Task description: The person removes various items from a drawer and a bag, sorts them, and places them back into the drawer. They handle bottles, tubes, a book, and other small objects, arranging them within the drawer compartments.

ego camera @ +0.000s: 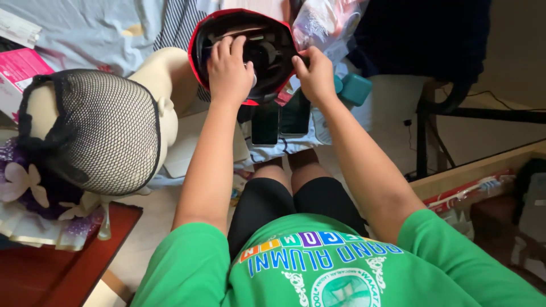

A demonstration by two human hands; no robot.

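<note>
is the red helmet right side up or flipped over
Flipped: the red helmet has its hollow turned toward the camera, dark padding and straps showing inside the red rim. The left hand and right hand grip its edges.

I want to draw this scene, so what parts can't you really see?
All in the head view:
- Inside of the red-rimmed black bag: dark, partly covered by the left hand and right hand.
- Mannequin head: its face is turned away, under a net cap.
- Toothbrush pack: too small for detail.
- Pink box: cut off by the left edge.
</note>
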